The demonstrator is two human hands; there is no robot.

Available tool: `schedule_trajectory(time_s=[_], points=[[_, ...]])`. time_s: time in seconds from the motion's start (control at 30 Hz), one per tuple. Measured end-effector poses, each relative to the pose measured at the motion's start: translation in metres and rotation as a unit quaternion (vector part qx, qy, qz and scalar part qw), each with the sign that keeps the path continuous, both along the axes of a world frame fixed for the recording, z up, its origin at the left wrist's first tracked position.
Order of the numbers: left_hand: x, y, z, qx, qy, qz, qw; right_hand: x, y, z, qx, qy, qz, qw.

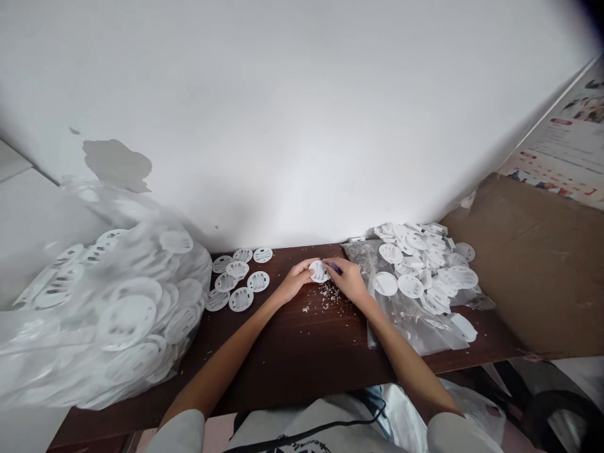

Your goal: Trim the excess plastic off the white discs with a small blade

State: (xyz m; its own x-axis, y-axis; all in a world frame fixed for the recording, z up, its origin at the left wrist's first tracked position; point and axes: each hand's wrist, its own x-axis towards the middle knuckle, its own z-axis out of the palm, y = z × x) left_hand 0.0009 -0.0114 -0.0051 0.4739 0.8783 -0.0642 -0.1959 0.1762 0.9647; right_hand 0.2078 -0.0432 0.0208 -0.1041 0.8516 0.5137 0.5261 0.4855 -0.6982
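My left hand (pixel 297 278) is closed on the edge of a white round plastic disc with slots (pixel 319 272), held above the dark table. My right hand (pixel 350 277) grips a small dark purple tool (pixel 336 268), its far end close to the disc's right edge; the tip is too small to make out. Small white shavings (pixel 328 297) are scattered on the table just below both hands. To the left of my left hand lie several similar slotted discs (pixel 241 299), some of them overlapping.
A large clear plastic bag (pixel 141 302) full of white discs bulges at the left. On the right, a heap of white discs (pixel 425 264) rests on a flat plastic bag (pixel 410 333). A brown cardboard panel (pixel 528 264) stands beyond it. A white wall (pixel 292 126) rises behind the brown table (pixel 292 358).
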Motion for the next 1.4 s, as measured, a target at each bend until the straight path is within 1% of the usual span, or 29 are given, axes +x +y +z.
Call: schedule_trajectory(time_s=[0.13,0.3,0.53,0.63,0.77,0.83,0.9,1.03,1.1,1.13,1.17,1.2,1.27,1.3,1.33,1.4], points=[[0.0,0.0,0.0,0.013,0.006,-0.001,1.0,0.0,-0.001,-0.002,0.007,-0.019,0.001,1.0],[0.001,-0.001,0.003,0.007,0.013,-0.005,1.0,-0.001,-0.001,-0.005,0.019,-0.049,0.005,0.999],[0.0,-0.002,0.003,0.008,0.015,0.0,1.0,-0.001,-0.002,-0.009,0.008,-0.09,0.01,0.996],[0.0,-0.003,0.003,0.007,0.009,0.005,1.0,-0.002,-0.002,-0.007,0.009,-0.075,0.015,0.997],[0.0,-0.004,0.005,-0.001,-0.003,0.012,1.0,-0.003,-0.002,0.001,0.004,-0.019,0.0,1.0],[0.0,-0.005,0.007,0.002,0.002,0.015,1.0,-0.003,-0.002,0.005,-0.015,0.007,-0.018,1.0],[0.001,-0.007,0.009,0.006,0.006,0.018,1.0,-0.003,-0.002,0.008,-0.053,0.026,-0.028,0.998],[0.002,-0.009,0.014,0.006,0.0,0.027,1.0,-0.003,-0.001,0.011,-0.144,0.078,-0.004,0.987],[0.005,-0.01,0.019,-0.009,-0.035,0.04,0.999,-0.005,0.0,0.012,-0.18,0.152,0.018,0.972],[0.007,-0.01,0.021,-0.017,-0.062,0.047,0.997,-0.007,0.0,0.012,-0.203,0.205,0.033,0.957],[0.009,-0.01,0.023,-0.023,-0.086,0.056,0.995,-0.008,-0.001,0.012,-0.23,0.264,0.051,0.935],[0.012,-0.011,0.026,-0.024,-0.1,0.066,0.992,-0.009,-0.002,0.013,-0.257,0.323,0.072,0.908],[0.018,-0.012,0.028,-0.013,-0.082,0.089,0.993,-0.012,-0.004,0.012,-0.297,0.418,0.114,0.851],[0.021,-0.013,0.029,-0.004,-0.058,0.1,0.993,-0.013,-0.005,0.012,-0.309,0.449,0.132,0.828],[0.024,-0.015,0.029,0.004,-0.033,0.108,0.994,-0.015,-0.005,0.012,-0.316,0.472,0.146,0.81],[0.028,-0.02,0.028,0.012,-0.01,0.114,0.993,-0.017,-0.007,0.01,-0.329,0.5,0.165,0.784]])
